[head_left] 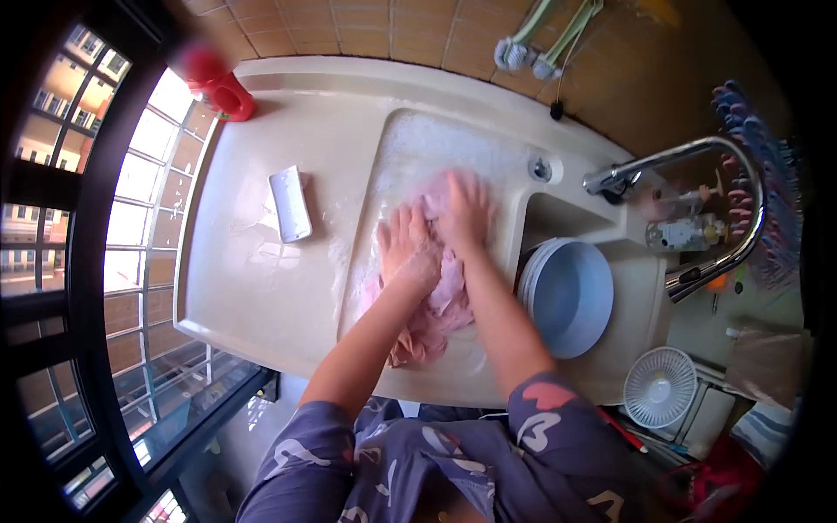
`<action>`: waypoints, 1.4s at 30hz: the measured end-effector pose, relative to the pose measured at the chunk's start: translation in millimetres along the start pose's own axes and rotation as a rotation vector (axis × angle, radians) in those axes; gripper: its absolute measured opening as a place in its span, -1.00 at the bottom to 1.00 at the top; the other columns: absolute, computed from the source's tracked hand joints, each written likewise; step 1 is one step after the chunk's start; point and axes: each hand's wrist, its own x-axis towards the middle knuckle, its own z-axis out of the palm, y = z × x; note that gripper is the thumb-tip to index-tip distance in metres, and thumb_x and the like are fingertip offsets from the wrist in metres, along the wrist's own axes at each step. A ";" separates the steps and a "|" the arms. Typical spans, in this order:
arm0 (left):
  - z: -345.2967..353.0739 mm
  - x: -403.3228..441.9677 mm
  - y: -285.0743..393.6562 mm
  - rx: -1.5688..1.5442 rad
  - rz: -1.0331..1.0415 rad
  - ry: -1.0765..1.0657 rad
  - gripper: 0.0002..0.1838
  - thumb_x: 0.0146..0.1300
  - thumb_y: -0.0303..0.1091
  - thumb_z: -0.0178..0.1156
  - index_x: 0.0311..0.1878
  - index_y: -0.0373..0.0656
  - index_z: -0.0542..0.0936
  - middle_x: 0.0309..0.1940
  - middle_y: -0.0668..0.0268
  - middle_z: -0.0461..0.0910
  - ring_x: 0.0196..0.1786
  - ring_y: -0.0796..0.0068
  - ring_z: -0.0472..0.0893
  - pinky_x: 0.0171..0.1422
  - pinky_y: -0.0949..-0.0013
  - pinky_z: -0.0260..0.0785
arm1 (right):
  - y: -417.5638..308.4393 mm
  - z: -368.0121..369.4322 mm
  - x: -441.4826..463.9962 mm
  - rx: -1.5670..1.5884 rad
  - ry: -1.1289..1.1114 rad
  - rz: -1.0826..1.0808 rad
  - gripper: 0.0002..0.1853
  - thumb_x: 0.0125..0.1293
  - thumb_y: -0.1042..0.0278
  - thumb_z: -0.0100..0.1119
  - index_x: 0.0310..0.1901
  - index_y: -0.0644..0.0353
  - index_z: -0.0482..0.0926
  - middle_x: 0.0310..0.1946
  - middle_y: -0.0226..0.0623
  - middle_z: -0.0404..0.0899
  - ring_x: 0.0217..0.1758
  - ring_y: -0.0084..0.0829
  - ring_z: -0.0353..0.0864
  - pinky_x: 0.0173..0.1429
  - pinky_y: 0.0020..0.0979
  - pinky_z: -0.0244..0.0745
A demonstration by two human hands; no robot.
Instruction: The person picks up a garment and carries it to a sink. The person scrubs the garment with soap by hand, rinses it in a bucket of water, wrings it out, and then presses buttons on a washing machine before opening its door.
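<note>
A wet pink cloth (449,283) lies bunched in the soapy basin (410,126) of a beige sink. My left hand (408,248) presses on the cloth from the left, its fingers spread and some foam on the wrist. Just to its right, my right hand (466,209) rests on the upper part of the cloth, slightly blurred, with fingers stretched out. The lower end of the cloth shows between my forearms.
A white soap dish (289,205) sits on the left ledge, with a red bottle (228,94) behind it. Stacked bluish basins (571,298) stand right of my right forearm. Beyond are a curved faucet (757,200), clear bottles (684,234) and a small white fan (660,387).
</note>
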 end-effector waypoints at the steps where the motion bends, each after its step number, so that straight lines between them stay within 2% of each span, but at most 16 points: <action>1: 9.9 9.1 -1.0 0.068 0.055 0.064 -0.17 0.19 -0.22 0.12 0.51 -0.27 0.08 0.51 -0.01 0.09 0.58 -0.04 0.00 0.61 -0.17 -0.25 | -2.4 -4.0 10.9 0.094 0.013 -0.092 -0.52 0.18 0.15 0.35 0.15 0.02 0.56 0.20 -0.08 0.52 0.23 0.01 0.50 0.24 0.03 0.39; 5: 19.5 3.9 -0.5 0.186 0.137 0.031 -0.21 0.21 -0.23 0.10 0.51 -0.24 0.15 0.56 0.03 0.00 0.60 -0.01 -0.04 0.61 -0.17 -0.27 | 6.9 -3.5 -43.6 0.771 -0.128 0.178 -0.67 0.15 0.41 0.29 0.00 0.12 0.60 -0.26 -0.10 0.67 -0.17 -0.04 0.68 -0.08 -0.19 0.57; 8: 25.8 12.0 -1.2 0.257 0.161 -0.034 -0.25 0.25 -0.19 0.07 0.51 -0.18 0.19 0.57 0.05 -0.02 0.61 0.00 -0.06 0.61 -0.19 -0.29 | 9.4 -20.4 -77.3 0.624 -0.140 0.230 -0.68 0.13 0.36 0.33 -0.03 0.05 0.64 -0.23 -0.11 0.68 -0.25 -0.05 0.70 -0.15 -0.15 0.59; 13: 22.2 20.5 2.4 0.329 0.153 -0.120 -0.17 0.23 -0.01 0.07 0.55 -0.07 0.13 0.58 0.08 -0.02 0.63 -0.01 -0.17 0.63 -0.17 -0.41 | 18.1 34.9 40.4 0.027 0.289 -0.303 -0.71 0.10 0.12 0.36 -0.12 -0.07 0.69 -0.47 -0.26 0.62 -0.49 -0.10 0.58 -0.38 -0.15 0.47; 16: 9.5 17.4 4.0 0.495 0.244 -0.228 -0.18 0.24 0.02 0.08 0.54 -0.06 0.15 0.57 0.08 0.01 0.63 -0.04 -0.16 0.62 -0.18 -0.39 | 0.4 28.8 8.4 0.463 0.143 0.003 -0.75 0.15 0.10 0.35 -0.18 0.00 0.68 -0.53 -0.30 0.59 -0.52 -0.11 0.56 -0.40 -0.15 0.45; 18: 25.4 24.0 -0.2 0.298 0.213 -0.168 -0.18 0.25 0.05 0.07 0.54 -0.05 0.15 0.57 0.10 0.00 0.62 -0.06 -0.16 0.61 -0.20 -0.38 | 0.3 -1.1 -34.4 0.743 0.064 0.124 -0.74 0.18 0.10 0.40 -0.33 0.12 0.65 -0.39 -0.13 0.69 -0.42 -0.11 0.67 -0.33 -0.19 0.56; 21: 3.6 23.9 10.4 0.263 0.230 -0.209 -0.18 0.24 0.04 0.08 0.55 0.01 0.14 0.59 0.20 -0.03 0.63 0.02 -0.17 0.62 -0.17 -0.40 | 16.7 6.0 -42.6 0.357 -0.004 0.025 -0.84 0.19 0.20 0.35 -0.29 0.07 0.70 -0.29 -0.13 0.71 -0.34 -0.14 0.70 -0.30 -0.21 0.57; 24: 24.0 31.1 8.3 0.237 0.173 -0.023 -0.17 0.21 0.01 0.10 0.53 -0.04 0.15 0.59 0.11 -0.06 0.62 0.00 -0.12 0.61 -0.16 -0.33 | 19.0 20.3 38.3 0.176 -0.030 -0.175 -0.79 0.29 0.24 0.06 -0.31 -0.08 0.72 -0.26 -0.24 0.74 -0.26 -0.23 0.73 0.14 -0.04 0.43; 26: 38.9 36.0 -10.0 0.229 0.178 -0.039 -0.02 0.16 0.00 0.16 0.55 -0.24 -0.01 0.56 -0.09 -0.06 0.61 -0.03 -0.10 0.62 -0.15 -0.34 | 15.6 44.6 78.7 -0.199 -0.384 -0.239 -0.83 0.22 0.25 0.06 -0.40 -0.13 0.68 -0.38 -0.37 0.70 -0.19 -0.27 0.68 0.15 -0.02 0.36; 28: -5.3 34.8 -1.4 -0.172 0.195 -0.101 0.05 0.14 0.05 0.23 0.55 -0.28 -0.03 0.55 -0.08 -0.03 0.60 -0.06 -0.09 0.61 -0.18 -0.32 | 14.6 21.1 85.8 -0.065 -0.129 -0.271 -0.87 0.19 0.29 0.12 -0.43 -0.01 0.64 -0.31 -0.34 0.68 -0.19 -0.20 0.64 0.06 -0.07 0.41; 30: -18.3 8.5 -11.1 -0.105 0.153 -0.096 0.09 0.11 0.09 0.26 0.55 -0.30 -0.05 0.55 -0.10 -0.03 0.59 -0.10 -0.07 0.61 -0.17 -0.33 | 4.2 -14.7 50.7 0.205 0.243 0.041 -0.91 0.16 0.31 0.18 -0.41 0.09 0.60 -0.18 -0.27 0.65 -0.16 -0.13 0.61 -0.03 -0.11 0.45; 33: -26.1 -61.8 -25.2 0.124 0.047 -0.181 0.17 0.05 0.17 0.31 0.56 -0.28 -0.06 0.56 -0.08 -0.07 0.61 -0.11 -0.14 0.62 -0.17 -0.39 | 20.1 -35.5 -23.2 0.451 0.437 -0.079 -0.71 0.13 0.53 0.29 -0.09 0.26 0.53 -0.16 -0.13 0.60 -0.19 -0.08 0.58 -0.10 -0.19 0.47; 35: -3.1 -74.0 -29.2 0.175 0.026 -0.167 0.23 0.00 0.17 0.34 0.56 -0.29 -0.10 0.57 -0.09 -0.10 0.61 -0.13 -0.16 0.62 -0.16 -0.42 | -12.5 -65.7 -70.7 0.267 -0.196 0.028 -0.32 0.17 0.02 0.39 0.28 0.08 0.39 0.19 0.00 0.45 0.32 -0.08 0.39 0.32 0.13 0.21; 36: 5.5 -69.9 -32.1 0.330 0.101 -0.195 0.21 0.00 0.17 0.32 0.57 -0.26 -0.07 0.57 -0.10 -0.10 0.61 -0.11 -0.16 0.62 -0.15 -0.45 | -34.6 -50.2 -78.4 -0.069 -0.155 0.009 -0.27 0.16 -0.16 0.33 0.32 -0.07 0.38 0.32 -0.04 0.34 0.44 -0.08 0.23 0.44 0.24 -0.05; 39: 1.4 -36.6 -17.6 0.442 0.070 -0.221 0.17 0.03 0.18 0.27 0.58 -0.23 -0.06 0.58 -0.07 -0.10 0.63 -0.04 -0.17 0.63 -0.10 -0.53 | -29.0 -1.2 -8.9 -0.090 -0.022 0.007 -0.38 0.21 -0.16 0.28 0.26 -0.11 0.47 0.29 -0.06 0.40 0.45 -0.03 0.19 0.41 0.26 -0.03; 42: 0.9 -14.0 -23.9 0.362 0.037 -0.185 0.05 0.14 0.13 0.16 0.58 -0.17 -0.05 0.59 0.03 -0.07 0.63 0.04 -0.15 0.65 -0.05 -0.55 | -28.5 6.0 -2.3 0.168 -0.063 -0.169 -0.49 0.14 0.01 0.38 0.09 0.03 0.59 0.07 -0.06 0.57 0.29 -0.02 0.42 0.27 0.13 0.27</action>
